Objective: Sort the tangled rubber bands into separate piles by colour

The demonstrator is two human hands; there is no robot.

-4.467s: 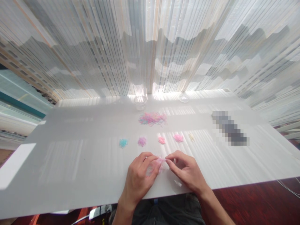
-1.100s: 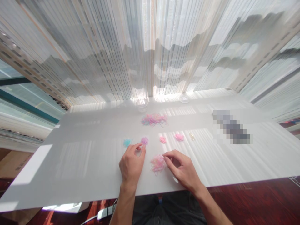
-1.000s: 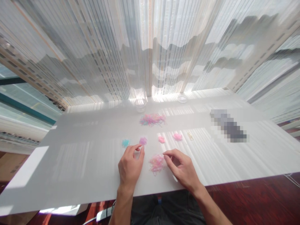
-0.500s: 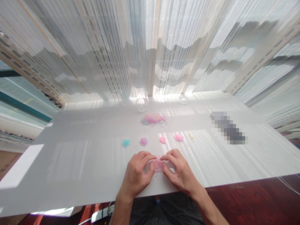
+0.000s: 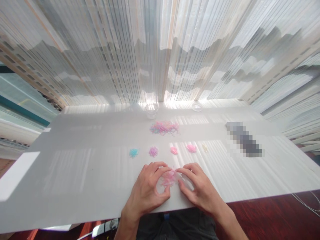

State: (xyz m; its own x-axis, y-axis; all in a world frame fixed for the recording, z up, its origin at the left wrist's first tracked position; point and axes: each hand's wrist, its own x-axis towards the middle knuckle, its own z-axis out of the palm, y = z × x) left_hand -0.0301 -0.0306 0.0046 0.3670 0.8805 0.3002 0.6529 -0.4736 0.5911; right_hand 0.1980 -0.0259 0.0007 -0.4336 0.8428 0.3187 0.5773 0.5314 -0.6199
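A small tangle of pink and pale thin loops (image 5: 169, 177) lies on the white table (image 5: 82, 173) near its front edge. My left hand (image 5: 148, 191) and my right hand (image 5: 199, 189) meet over this tangle, fingers curled and fingertips pinching into it from both sides. Just beyond the hands lies a row of small sorted heaps: a teal heap (image 5: 133, 153), a purple heap (image 5: 153, 151), a coral-pink heap (image 5: 174, 150), a pink heap (image 5: 191, 148) and a few pale yellowish loops (image 5: 205, 148). Farther back sits a larger mixed pile (image 5: 164, 127).
A clear cup (image 5: 152, 110) and a clear lid or dish (image 5: 197, 107) stand at the table's far edge before sheer striped curtains. A blurred dark object (image 5: 244, 139) lies at the right. Dark red floor (image 5: 275, 216) and a cable show beyond the table's front edge.
A second ago my left hand was reaching out beside the purple heap. It has come back to the near tangle, and both hands now pinch into it together.
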